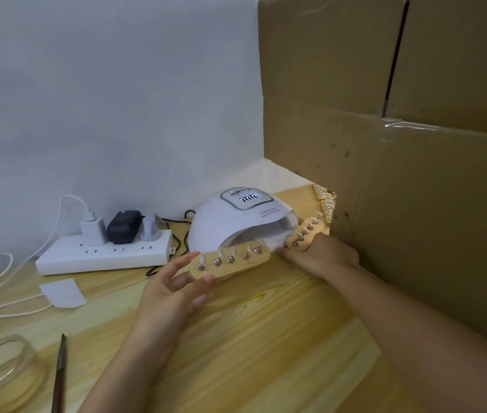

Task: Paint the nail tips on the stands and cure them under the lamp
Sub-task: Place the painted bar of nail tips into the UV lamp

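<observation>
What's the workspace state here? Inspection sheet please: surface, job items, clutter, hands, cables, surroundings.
Surface: wooden table, light grain.
Job's things: lamp with display lit; left stand and right stand at its mouth, each carrying nail tips; more stands behind the lamp; brush lying front left.
Clutter: glass jar; white pad.
Grippers: left hand holds the left stand by its near end; right hand grips the right stand, fingers mostly hidden.
Cables: power strip with three plugs; white cables looping left; black cable beside the lamp.
Surroundings: white wall; cardboard boxes at right.
</observation>
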Motion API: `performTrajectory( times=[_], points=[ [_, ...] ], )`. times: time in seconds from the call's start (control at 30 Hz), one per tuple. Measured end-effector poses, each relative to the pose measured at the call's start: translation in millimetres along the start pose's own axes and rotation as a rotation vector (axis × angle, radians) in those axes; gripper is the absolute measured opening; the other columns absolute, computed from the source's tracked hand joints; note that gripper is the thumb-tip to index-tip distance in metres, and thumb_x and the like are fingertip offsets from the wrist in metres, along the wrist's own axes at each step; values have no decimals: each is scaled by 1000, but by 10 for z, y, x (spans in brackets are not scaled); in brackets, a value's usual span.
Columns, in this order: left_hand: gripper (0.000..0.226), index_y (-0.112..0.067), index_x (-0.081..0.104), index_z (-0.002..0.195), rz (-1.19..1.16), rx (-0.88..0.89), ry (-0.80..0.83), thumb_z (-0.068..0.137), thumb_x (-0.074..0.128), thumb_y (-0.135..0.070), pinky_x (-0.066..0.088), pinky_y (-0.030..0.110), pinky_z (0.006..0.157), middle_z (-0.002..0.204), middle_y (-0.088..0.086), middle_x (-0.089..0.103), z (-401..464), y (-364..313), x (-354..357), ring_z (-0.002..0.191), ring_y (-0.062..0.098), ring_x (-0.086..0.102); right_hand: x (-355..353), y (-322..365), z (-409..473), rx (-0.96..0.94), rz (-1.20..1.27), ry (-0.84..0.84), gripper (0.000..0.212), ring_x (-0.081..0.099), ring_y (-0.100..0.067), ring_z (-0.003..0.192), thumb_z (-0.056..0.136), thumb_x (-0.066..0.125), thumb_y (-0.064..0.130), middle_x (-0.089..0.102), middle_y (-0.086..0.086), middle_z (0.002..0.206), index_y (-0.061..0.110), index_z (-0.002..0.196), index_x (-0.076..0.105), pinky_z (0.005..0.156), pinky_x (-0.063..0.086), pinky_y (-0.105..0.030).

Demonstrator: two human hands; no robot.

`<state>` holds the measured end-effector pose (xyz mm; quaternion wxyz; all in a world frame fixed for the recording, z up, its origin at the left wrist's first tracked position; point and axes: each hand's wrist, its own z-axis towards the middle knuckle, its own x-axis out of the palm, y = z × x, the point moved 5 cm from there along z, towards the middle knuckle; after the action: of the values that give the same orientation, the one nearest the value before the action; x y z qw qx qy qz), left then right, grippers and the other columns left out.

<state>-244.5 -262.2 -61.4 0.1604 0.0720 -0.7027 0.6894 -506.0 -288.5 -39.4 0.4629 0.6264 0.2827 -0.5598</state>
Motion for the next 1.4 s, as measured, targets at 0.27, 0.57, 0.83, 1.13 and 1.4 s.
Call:
performTrajectory(
  times=[0.27, 0.57, 0.83, 1.13, 1.4],
  points=[
    [35, -19, 61, 103, -19, -3, 9, 77, 63, 5, 53, 17, 56, 86, 7, 73, -8, -9, 12, 79, 14, 70, -70, 54, -56, -287, 81, -106, 36, 54, -17, 74, 89, 54, 46, 54, 6, 69, 18, 66, 52, 50, 28, -24],
    [34, -20, 61, 101, -23, 5, -1, 77, 62, 5, 52, 17, 54, 84, 6, 73, 11, 5, 5, 77, 14, 70, -27, 61, 200, -68, -4, -178, 33, 58, -30, 102, 98, 39, 27, 59, -14, 104, 16, 68, 49, 55, 30, -22],
    [34, -19, 61, 102, -24, 2, -8, 76, 63, 5, 53, 18, 55, 85, 8, 73, 34, 11, 0, 78, 16, 70, 4, 44, 262, -45, -88, -242, 21, 59, -27, 98, 97, 37, 18, 62, -11, 107, 10, 104, 55, 63, 35, -25],
    [34, -18, 60, 102, -32, -2, 1, 77, 62, 5, 53, 18, 55, 87, 7, 73, 13, -8, 16, 79, 16, 70, 36, 93, 279, -41, -419, -32, 28, 57, -23, 108, 95, 38, 9, 58, -5, 120, 13, 114, 58, 69, 41, -29],
    [36, -19, 58, 106, -29, -10, 17, 80, 61, 6, 53, 18, 57, 88, 7, 73, 11, -1, 14, 82, 18, 70, 30, 279, 233, -51, -445, 94, 29, 52, -22, 115, 91, 47, 6, 54, -4, 124, 13, 118, 55, 79, 46, -28]
  ],
)
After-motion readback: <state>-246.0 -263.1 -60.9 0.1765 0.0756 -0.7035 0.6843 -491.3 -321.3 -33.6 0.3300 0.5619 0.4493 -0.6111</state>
